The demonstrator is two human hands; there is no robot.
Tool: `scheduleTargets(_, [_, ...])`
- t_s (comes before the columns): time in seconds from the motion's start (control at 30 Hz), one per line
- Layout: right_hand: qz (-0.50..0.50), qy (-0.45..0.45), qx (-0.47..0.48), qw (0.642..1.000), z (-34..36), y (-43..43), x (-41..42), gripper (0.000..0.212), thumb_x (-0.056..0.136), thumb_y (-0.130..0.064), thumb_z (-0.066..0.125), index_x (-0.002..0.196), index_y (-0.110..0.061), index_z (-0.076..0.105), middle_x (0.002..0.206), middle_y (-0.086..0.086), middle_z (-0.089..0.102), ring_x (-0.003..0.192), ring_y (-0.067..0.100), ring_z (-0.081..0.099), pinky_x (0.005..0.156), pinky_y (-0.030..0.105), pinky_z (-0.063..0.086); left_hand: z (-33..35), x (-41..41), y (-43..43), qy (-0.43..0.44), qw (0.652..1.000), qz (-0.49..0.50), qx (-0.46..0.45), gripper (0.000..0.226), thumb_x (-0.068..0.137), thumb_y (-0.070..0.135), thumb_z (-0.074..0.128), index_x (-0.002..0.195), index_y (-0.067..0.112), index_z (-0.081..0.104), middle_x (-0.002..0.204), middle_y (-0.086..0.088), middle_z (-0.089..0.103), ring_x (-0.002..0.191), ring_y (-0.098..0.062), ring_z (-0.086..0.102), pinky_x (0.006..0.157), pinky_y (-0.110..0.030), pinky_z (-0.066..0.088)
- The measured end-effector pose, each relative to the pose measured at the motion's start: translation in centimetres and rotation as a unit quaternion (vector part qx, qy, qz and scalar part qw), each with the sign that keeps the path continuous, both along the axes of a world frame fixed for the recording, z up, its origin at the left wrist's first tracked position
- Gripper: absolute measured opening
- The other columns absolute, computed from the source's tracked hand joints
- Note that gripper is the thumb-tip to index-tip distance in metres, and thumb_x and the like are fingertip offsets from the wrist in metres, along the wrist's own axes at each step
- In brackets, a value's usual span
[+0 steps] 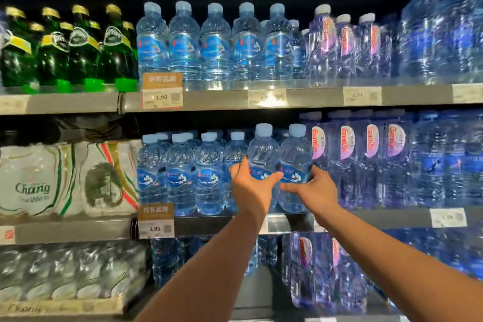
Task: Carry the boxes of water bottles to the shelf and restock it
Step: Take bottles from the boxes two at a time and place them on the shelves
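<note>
Both my arms reach to the middle shelf (209, 225). My left hand (251, 188) wraps around a clear water bottle with a blue label and pale blue cap (263, 151), at the shelf's front edge. My right hand (313, 188) grips a second identical bottle (295, 157) right beside it. Both bottles stand upright and sit a little higher than the row of same bottles (180, 175) to their left. No box is in view.
The upper shelf (214, 99) carries the same blue-label bottles, green glass bottles (78, 47) at left and pink-label bottles (345, 44) at right. White shrink-wrapped packs (65, 180) sit left of the middle row, pink-label bottles (371, 159) right. Packs fill the bottom shelf.
</note>
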State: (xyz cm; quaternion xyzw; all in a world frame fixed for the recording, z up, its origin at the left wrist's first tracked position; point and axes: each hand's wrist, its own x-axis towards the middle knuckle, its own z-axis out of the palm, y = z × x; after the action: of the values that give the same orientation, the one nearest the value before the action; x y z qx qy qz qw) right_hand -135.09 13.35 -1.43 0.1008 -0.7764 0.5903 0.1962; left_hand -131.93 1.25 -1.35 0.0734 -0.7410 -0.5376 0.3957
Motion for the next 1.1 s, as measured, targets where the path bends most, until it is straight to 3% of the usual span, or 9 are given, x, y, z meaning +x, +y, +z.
scheduleTargets(0.1, [-0.021, 0.017, 0.005, 1.000, -0.4, -0.6, -0.8, 0.048, 0.055, -0.026, 0.091, 0.092, -0.011, 0.065, 0.082, 0.006, 0.068, 0.071, 0.022, 0.062, 0.065, 0.033, 0.050, -0.2, -0.6, -0.1, 0.017, 1.000, 0.021, 0.007, 0.089, 0.067, 0.027, 0.085, 0.140, -0.002, 0.042, 0.132, -0.009, 0.046, 0.118, -0.021, 0.048, 0.085, -0.012, 0.031])
scheduleTargets(0.2, [-0.036, 0.031, 0.005, 0.999, -0.4, -0.9, -1.6, 0.039, 0.056, -0.022, 0.090, 0.083, -0.012, 0.064, 0.075, 0.003, 0.067, 0.063, 0.018, 0.060, 0.054, 0.027, 0.044, 0.1, -1.0, 0.2, 0.002, 1.000, 0.022, 0.022, 0.092, 0.070, 0.031, 0.083, 0.145, 0.004, 0.036, 0.142, -0.007, 0.041, 0.126, -0.021, 0.044, 0.093, -0.019, 0.033])
scheduleTargets(0.3, [-0.038, 0.038, 0.001, 0.999, -0.2, -0.7, -2.0, 0.033, 0.060, -0.016, 0.089, 0.076, -0.020, 0.060, 0.068, -0.004, 0.062, 0.057, 0.008, 0.055, 0.049, 0.021, 0.037, 0.3, -1.5, 0.8, 0.007, 0.999, 0.025, 0.026, 0.092, 0.070, 0.028, 0.083, 0.144, 0.003, 0.036, 0.139, -0.009, 0.042, 0.125, -0.022, 0.045, 0.085, -0.012, 0.030])
scheduleTargets(0.37, [-0.045, 0.031, 0.004, 0.999, -0.4, -0.5, -2.3, 0.034, 0.060, -0.017, 0.089, 0.079, -0.019, 0.060, 0.071, -0.003, 0.061, 0.061, 0.014, 0.056, 0.050, 0.022, 0.038, 0.1, -2.0, 1.1, 0.011, 0.999, 0.027, 0.015, 0.089, 0.069, 0.027, 0.084, 0.142, 0.002, 0.039, 0.137, -0.009, 0.043, 0.124, -0.023, 0.046, 0.083, -0.010, 0.030])
scheduleTargets(0.53, [-0.074, 0.015, 0.044, 0.996, -1.1, -0.5, -2.9, 0.037, 0.059, -0.025, 0.089, 0.078, -0.017, 0.059, 0.075, 0.003, 0.065, 0.068, 0.022, 0.058, 0.057, 0.027, 0.039, -0.3, -2.5, 1.5, -0.025, 0.999, 0.039, -0.014, 0.093, 0.074, 0.032, 0.080, 0.148, 0.007, 0.028, 0.148, -0.009, 0.036, 0.134, -0.021, 0.038, 0.103, -0.027, 0.037])
scheduleTargets(0.77, [-0.116, 0.020, 0.095, 0.988, -1.6, -0.7, -3.2, 0.070, 0.059, -0.039, 0.088, 0.108, -0.010, 0.048, 0.084, 0.008, 0.063, 0.078, 0.031, 0.063, 0.061, 0.035, 0.050, -1.0, -2.7, 1.9, -0.090, 0.990, 0.107, -0.028, 0.091, 0.074, 0.047, 0.075, 0.148, 0.017, 0.029, 0.146, -0.004, 0.041, 0.136, -0.021, 0.036, 0.106, -0.035, 0.037])
scheduleTargets(0.93, [-0.109, 0.029, 0.119, 0.986, -1.4, -0.4, -3.0, 0.068, 0.064, -0.041, 0.085, 0.109, -0.007, 0.047, 0.076, 0.004, 0.056, 0.072, 0.027, 0.058, 0.058, 0.031, 0.042, -0.7, -2.7, 1.8, -0.082, 0.985, 0.135, -0.062, 0.087, 0.072, 0.045, 0.077, 0.142, 0.016, 0.036, 0.135, -0.004, 0.052, 0.127, -0.022, 0.046, 0.099, -0.032, 0.040])
scheduleTargets(1.0, [-0.103, 0.031, 0.115, 0.987, -1.7, -0.5, -2.9, 0.066, 0.064, -0.040, 0.085, 0.110, -0.008, 0.050, 0.081, 0.004, 0.058, 0.077, 0.029, 0.060, 0.061, 0.032, 0.043, -0.7, -2.6, 1.8, -0.095, 0.982, 0.141, -0.084, 0.088, 0.073, 0.047, 0.076, 0.144, 0.016, 0.034, 0.139, -0.007, 0.048, 0.130, -0.023, 0.043, 0.101, -0.033, 0.041])
scheduleTargets(1.1, [-0.115, 0.040, 0.124, 0.985, -1.8, -0.6, -3.1, 0.076, 0.066, -0.043, 0.083, 0.126, -0.008, 0.052, 0.112, 0.011, 0.056, 0.097, 0.033, 0.059, 0.075, 0.038, 0.048, -0.6, -2.4, 1.7, -0.130, 0.973, 0.154, -0.109, 0.088, 0.077, 0.051, 0.071, 0.147, 0.020, 0.028, 0.141, -0.008, 0.038, 0.129, -0.023, 0.043, 0.097, -0.034, 0.044])
